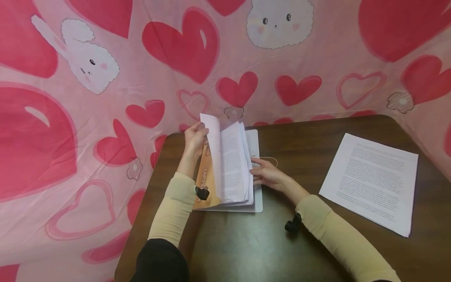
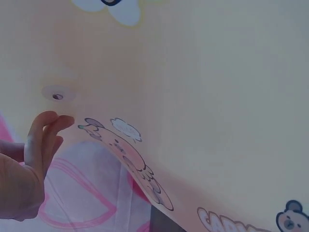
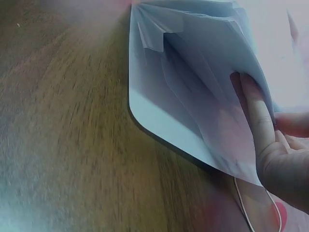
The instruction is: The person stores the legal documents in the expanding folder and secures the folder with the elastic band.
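Note:
A document folder (image 1: 258,196) lies partly opened on the table, its orange cover (image 1: 205,172) printed with cartoon bears and lettering. Printed sheets (image 1: 232,164) stand fanned inside it. With bent fingers, my left hand (image 1: 195,139) holds the raised cover near its upper left corner; the left wrist view shows the cover's printed outside (image 2: 193,96) and the hand (image 2: 29,169) at its edge. My right hand (image 1: 269,175) grips the sheets' right edge. In the right wrist view its fingers (image 3: 258,113) reach under the sheets (image 3: 212,53), with the thumb on the other side.
A separate stack of printed paper (image 1: 373,180) lies on the right of the brown table (image 1: 246,246). A thin white elastic loop (image 1: 273,158) sticks out from the folder's right side. A pink curtain (image 1: 282,58) with hearts and rabbits hangs behind and at the left.

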The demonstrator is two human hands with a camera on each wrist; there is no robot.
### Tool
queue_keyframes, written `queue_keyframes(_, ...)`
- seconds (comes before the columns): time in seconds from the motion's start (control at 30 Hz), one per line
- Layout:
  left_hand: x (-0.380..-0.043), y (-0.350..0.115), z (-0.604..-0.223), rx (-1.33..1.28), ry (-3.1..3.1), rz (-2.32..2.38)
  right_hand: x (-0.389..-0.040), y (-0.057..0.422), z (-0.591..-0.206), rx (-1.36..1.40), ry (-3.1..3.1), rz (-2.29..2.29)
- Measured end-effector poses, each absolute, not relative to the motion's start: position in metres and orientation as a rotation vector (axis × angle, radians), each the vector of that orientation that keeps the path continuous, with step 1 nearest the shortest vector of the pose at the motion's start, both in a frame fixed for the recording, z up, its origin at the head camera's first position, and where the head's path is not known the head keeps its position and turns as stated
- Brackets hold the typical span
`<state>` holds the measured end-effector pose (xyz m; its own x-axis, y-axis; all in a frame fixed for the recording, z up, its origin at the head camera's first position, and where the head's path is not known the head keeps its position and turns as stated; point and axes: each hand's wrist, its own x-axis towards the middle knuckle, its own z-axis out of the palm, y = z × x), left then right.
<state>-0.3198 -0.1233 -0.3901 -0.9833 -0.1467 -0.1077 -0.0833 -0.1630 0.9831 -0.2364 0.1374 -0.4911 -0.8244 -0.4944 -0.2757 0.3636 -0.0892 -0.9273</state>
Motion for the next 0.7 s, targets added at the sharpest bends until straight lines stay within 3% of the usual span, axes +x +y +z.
queue_keyframes(0.7, -0.32, -0.124, -0.393, 0.268, -1.939, -2.42, -0.227, 0.12, -0.499, -0.133, 1.729, -1.951)
